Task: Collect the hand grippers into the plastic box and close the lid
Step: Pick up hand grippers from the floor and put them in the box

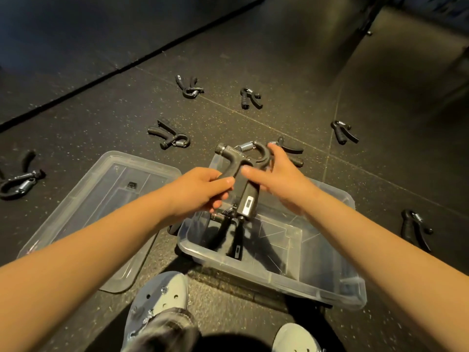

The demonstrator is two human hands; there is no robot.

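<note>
Hands close together, my left hand (200, 190) and right hand (283, 179) both grip one hand gripper (247, 196) above the plastic box (279, 283), where another gripper (237, 240) lies; the lid (63, 217) rests on the floor (279, 72) beside it.

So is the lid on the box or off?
Off: the clear lid lies on the floor beside the open plastic box, to its left.

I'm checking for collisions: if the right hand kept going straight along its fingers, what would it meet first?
The right hand grips the held hand gripper; past it, likely the floor hand gripper behind the plastic box, though depth is unclear.
</note>
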